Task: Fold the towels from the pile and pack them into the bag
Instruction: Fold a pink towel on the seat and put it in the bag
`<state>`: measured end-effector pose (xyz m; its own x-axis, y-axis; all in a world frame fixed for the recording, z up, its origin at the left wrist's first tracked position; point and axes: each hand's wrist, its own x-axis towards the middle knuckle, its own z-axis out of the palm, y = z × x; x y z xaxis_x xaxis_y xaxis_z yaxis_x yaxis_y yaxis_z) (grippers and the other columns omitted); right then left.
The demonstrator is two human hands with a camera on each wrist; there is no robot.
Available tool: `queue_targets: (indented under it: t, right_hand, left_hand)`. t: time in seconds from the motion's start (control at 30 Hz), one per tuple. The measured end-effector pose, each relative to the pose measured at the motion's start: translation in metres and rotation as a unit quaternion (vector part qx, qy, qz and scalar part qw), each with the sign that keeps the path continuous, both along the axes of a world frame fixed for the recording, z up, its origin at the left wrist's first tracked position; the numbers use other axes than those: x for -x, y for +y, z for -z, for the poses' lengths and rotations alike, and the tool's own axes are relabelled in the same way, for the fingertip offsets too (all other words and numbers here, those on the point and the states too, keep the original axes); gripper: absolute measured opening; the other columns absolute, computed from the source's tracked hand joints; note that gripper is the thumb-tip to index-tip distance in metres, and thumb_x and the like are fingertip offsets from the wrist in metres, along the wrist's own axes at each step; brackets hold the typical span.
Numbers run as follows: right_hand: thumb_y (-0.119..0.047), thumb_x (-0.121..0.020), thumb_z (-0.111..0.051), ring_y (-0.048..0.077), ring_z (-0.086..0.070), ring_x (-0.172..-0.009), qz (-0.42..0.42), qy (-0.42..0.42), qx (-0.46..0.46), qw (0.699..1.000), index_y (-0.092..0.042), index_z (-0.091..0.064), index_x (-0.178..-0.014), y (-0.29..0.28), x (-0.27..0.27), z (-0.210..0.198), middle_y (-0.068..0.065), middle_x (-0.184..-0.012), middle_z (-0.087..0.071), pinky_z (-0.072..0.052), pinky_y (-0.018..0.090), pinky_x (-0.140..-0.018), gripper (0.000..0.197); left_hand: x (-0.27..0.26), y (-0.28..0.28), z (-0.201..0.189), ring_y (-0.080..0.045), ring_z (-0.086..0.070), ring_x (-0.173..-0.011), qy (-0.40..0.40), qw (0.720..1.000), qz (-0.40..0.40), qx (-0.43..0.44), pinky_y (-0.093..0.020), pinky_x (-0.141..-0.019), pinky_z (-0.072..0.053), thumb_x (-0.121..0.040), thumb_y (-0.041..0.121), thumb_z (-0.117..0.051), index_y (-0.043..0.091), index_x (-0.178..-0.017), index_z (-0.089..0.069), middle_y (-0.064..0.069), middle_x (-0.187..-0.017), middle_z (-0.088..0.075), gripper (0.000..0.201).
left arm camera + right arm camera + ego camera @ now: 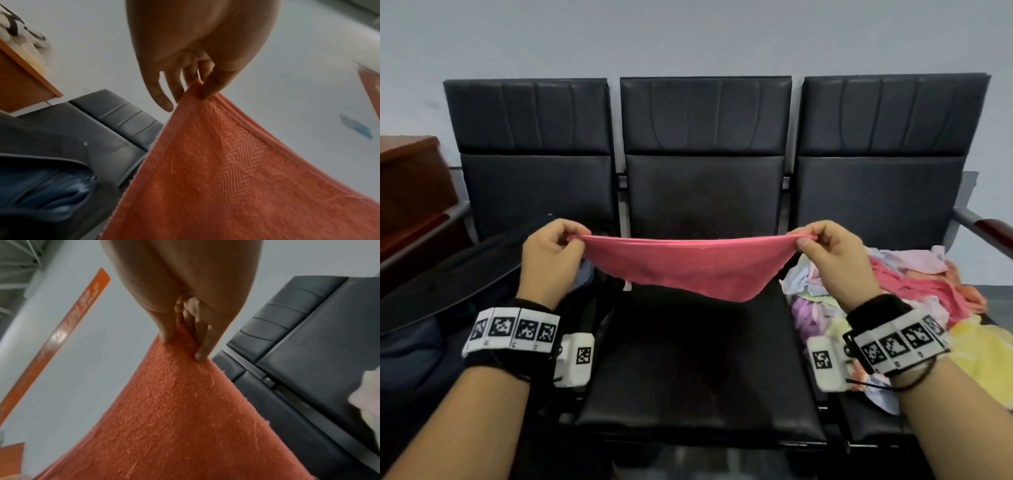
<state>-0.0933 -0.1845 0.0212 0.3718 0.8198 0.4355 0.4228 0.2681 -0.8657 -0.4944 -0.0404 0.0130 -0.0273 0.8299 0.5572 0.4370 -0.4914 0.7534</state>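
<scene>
Towel: a pink towel [690, 265] is held in the air above the middle seat [698, 370] of the black bench, stretched between the two hands, its upper edge nearly straight and its lower part sagging to a rounded point.
Left hand: the left hand [551, 260] is closed on the towel's left end; in the left wrist view the cloth is pinched between thumb and fingers [213, 87] at the corner, beside the raised hem.
Right hand: the right hand [832, 260] is closed on the towel's right end; in the right wrist view the cloth is gathered between thumb and fingers [202, 352].
Layers: two edges appear to run together along the top, so the towel is judged to be already doubled once; this cannot be told for certain.
Pile: a heap of loose towels [893, 301] in pink, yellow, lilac and pale blue lies on the seat to the right of the middle seat.
Bag: a dark bag [448, 294] lies open on the seat to the left of the middle seat; something pale blue shows inside, but it cannot be made out.
Handling: the towel is judged light, soft and limp, with a looped pile that is not slippery; no stiffness can be counted on, so it will droop wherever it is unsupported.
Hold: the corners and hemmed edge are judged the best places to be gripped, since the hem gives a firm ridge.
Risk: if one corner is let go, the fold is likely to fall open.
</scene>
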Motion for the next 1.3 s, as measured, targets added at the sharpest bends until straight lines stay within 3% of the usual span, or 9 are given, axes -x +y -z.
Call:
queue_targets:
  t: [0.1, 0.2, 0.37, 0.67, 0.9, 1.0, 1.1, 1.23, 1.3]
  right_hand:
    - [0.001, -0.091, -0.061, 0.019, -0.060, -0.078, -0.029, -0.040, 0.122, 0.991, -0.007, -0.064, -0.086, -0.012, -0.002, 0.041, 0.008, -0.080, -0.067, -0.049, 0.038, -0.078, 0.011]
    - [0.004, -0.090, -0.062, 0.011, -0.054, -0.066, -0.073, -0.064, 0.208, 0.973, -0.013, -0.062, -0.075, -0.026, -0.004, 0.074, 0.000, -0.068, -0.061, -0.045, 0.027, -0.067, 0.022]
    - [0.000, -0.091, -0.063, 0.017, -0.053, -0.066, -0.131, -0.021, 0.319, 0.938, -0.010, -0.064, -0.080, -0.040, -0.016, 0.111, 0.003, -0.067, -0.062, -0.043, 0.028, -0.062, 0.015]
    - [-0.006, -0.091, -0.066, 0.011, -0.051, -0.054, -0.019, 0.062, 0.312, 0.948, -0.011, -0.067, -0.082, -0.014, -0.022, 0.164, 0.004, -0.064, -0.059, -0.045, 0.022, -0.047, 0.011]
    - [-0.008, -0.086, -0.071, 0.018, -0.058, -0.063, 0.092, -0.006, 0.306, 0.947, -0.013, -0.070, -0.081, 0.028, -0.028, 0.189, 0.007, -0.072, -0.066, -0.052, 0.039, -0.067, 0.007]
    - [-0.012, -0.086, -0.072, 0.017, -0.060, -0.067, 0.102, -0.055, 0.315, 0.942, -0.010, -0.071, -0.087, 0.049, -0.027, 0.197, 0.004, -0.075, -0.068, -0.052, 0.029, -0.065, 0.003]
    - [-0.014, -0.086, -0.071, 0.020, -0.062, -0.074, 0.114, -0.106, 0.339, 0.928, -0.009, -0.070, -0.089, 0.066, -0.026, 0.207, 0.006, -0.079, -0.068, -0.047, 0.028, -0.070, 0.006]
    - [-0.023, -0.089, -0.068, 0.029, -0.066, -0.095, 0.131, -0.114, 0.413, 0.894, -0.007, -0.067, -0.108, 0.065, -0.031, 0.229, 0.012, -0.096, -0.072, -0.047, 0.032, -0.088, 0.025]
    - [-0.033, -0.089, -0.067, 0.028, -0.065, -0.104, 0.112, -0.148, 0.455, 0.871, -0.011, -0.067, -0.112, 0.051, -0.031, 0.241, 0.010, -0.103, -0.072, -0.044, 0.031, -0.089, 0.032]
  left_hand:
    - [0.005, -0.010, 0.034, -0.014, -0.064, -0.071, 0.139, 0.987, -0.003, 0.085, -0.030, -0.072, -0.050, -0.075, 0.004, -0.063, 0.020, -0.067, -0.070, 0.007, -0.068, -0.069, 0.020]
    - [0.008, -0.019, 0.066, -0.021, -0.063, -0.069, 0.218, 0.947, 0.062, 0.228, -0.035, -0.073, -0.050, -0.078, -0.003, -0.064, 0.015, -0.061, -0.070, -0.005, -0.067, -0.070, 0.025]
    - [0.013, -0.036, 0.104, -0.003, -0.052, -0.049, 0.219, 0.894, 0.154, 0.360, -0.014, -0.050, -0.041, -0.081, -0.014, -0.060, 0.009, -0.059, -0.067, 0.000, -0.054, -0.062, 0.032]
    - [-0.004, -0.024, 0.146, -0.017, -0.054, -0.060, 0.177, 0.908, 0.106, 0.366, -0.026, -0.060, -0.043, -0.079, -0.010, -0.059, 0.008, -0.074, -0.072, -0.004, -0.062, -0.065, 0.023]
    - [-0.023, 0.009, 0.174, -0.016, -0.061, -0.065, 0.175, 0.934, 0.002, 0.312, -0.028, -0.071, -0.047, -0.077, 0.005, -0.064, 0.028, -0.069, -0.067, 0.005, -0.065, -0.067, 0.025]
    - [-0.029, 0.023, 0.182, -0.013, -0.060, -0.067, 0.183, 0.933, -0.018, 0.311, -0.024, -0.072, -0.041, -0.078, 0.007, -0.065, 0.029, -0.071, -0.066, 0.010, -0.064, -0.064, 0.023]
    - [-0.036, 0.032, 0.193, -0.021, -0.064, -0.078, 0.184, 0.930, -0.038, 0.315, -0.024, -0.077, -0.042, -0.084, 0.005, -0.060, 0.024, -0.086, -0.070, 0.005, -0.072, -0.067, 0.021]
    - [-0.038, 0.028, 0.210, -0.032, -0.065, -0.105, 0.159, 0.915, -0.043, 0.369, -0.034, -0.097, -0.045, -0.090, 0.006, -0.060, 0.009, -0.126, -0.061, -0.013, -0.116, -0.068, 0.037]
    - [-0.032, 0.021, 0.215, -0.033, -0.063, -0.109, 0.179, 0.901, -0.034, 0.394, -0.037, -0.099, -0.045, -0.088, 0.008, -0.064, 0.009, -0.129, -0.059, -0.016, -0.121, -0.065, 0.042]
